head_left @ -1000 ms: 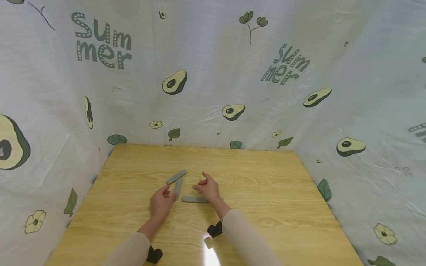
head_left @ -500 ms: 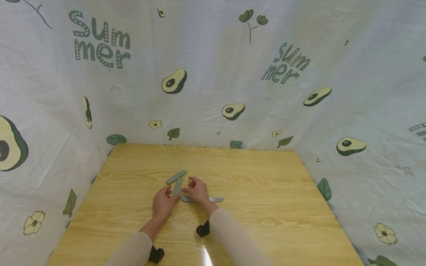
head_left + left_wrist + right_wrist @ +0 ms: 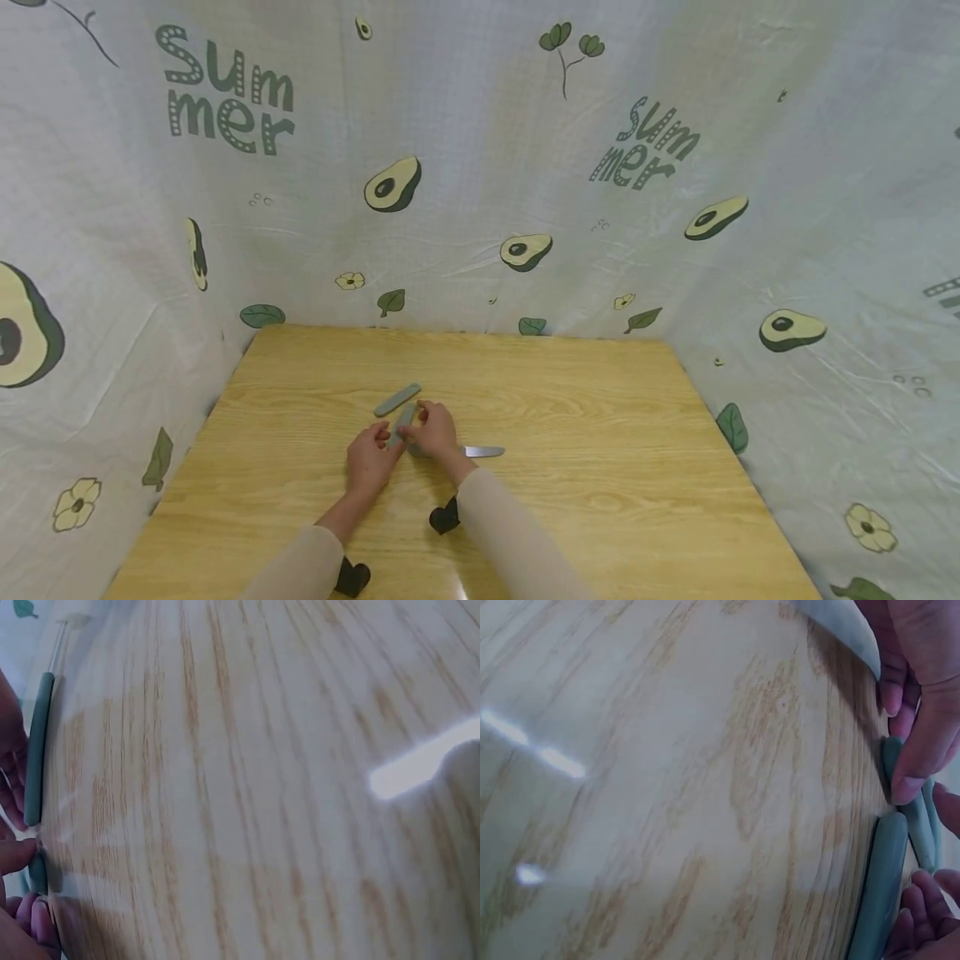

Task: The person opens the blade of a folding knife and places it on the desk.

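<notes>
A closed grey-green folding knife (image 3: pixel 406 415) lies between my two hands, slanting away from me in the head view. My left hand (image 3: pixel 369 458) pinches its near end; in the right wrist view the left thumb (image 3: pixel 913 776) overlies the green handle. Thumb and forefinger of my right hand (image 3: pixel 437 429) are curled at its right side and far end. Just in front of the right wrist lies an opened knife, its blade (image 3: pixel 483 451) pointing right and most of its matching handle (image 3: pixel 37 750) covered by that hand in the head view.
A second closed folding knife (image 3: pixel 397 399), with a hole at one end, lies just beyond the hands. All rest on a wood-grain table (image 3: pixel 570 417). A white cloth (image 3: pixel 465 167) printed with avocados and leaves hangs behind and at both sides.
My right hand has moved left over the opened knife's handle to the closed folding knife, whose far end has swung slightly right. The left hand has shifted slightly right and taken its near end.
</notes>
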Demonstrator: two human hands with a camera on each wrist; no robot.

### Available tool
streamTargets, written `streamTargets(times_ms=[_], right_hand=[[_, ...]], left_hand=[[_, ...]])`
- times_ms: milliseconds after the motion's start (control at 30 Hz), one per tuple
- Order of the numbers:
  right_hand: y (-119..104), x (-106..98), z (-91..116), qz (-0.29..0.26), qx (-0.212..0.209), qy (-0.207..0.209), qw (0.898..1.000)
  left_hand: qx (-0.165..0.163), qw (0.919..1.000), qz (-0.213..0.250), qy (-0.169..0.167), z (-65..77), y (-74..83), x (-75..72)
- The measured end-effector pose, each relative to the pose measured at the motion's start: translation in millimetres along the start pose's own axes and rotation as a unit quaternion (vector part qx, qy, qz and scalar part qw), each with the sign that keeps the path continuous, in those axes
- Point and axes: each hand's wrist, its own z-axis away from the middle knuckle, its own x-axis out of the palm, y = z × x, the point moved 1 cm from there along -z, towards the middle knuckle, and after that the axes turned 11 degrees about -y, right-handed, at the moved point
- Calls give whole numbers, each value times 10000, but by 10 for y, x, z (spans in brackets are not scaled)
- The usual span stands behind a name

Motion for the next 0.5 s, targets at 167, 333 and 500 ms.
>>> streamTargets(times_ms=[167, 333, 500], right_hand=[[-7, -2, -14, 26, 159, -14, 9999], [-9, -16, -14, -381, 373, 2, 9986], [-8, -89, 12, -1097, 383, 271, 9929]], left_hand=[[34, 10000, 75, 19, -5, 3, 31], [57, 9999, 130, 96, 4, 3, 30], [176, 9996, 199, -96, 10, 0, 5]])
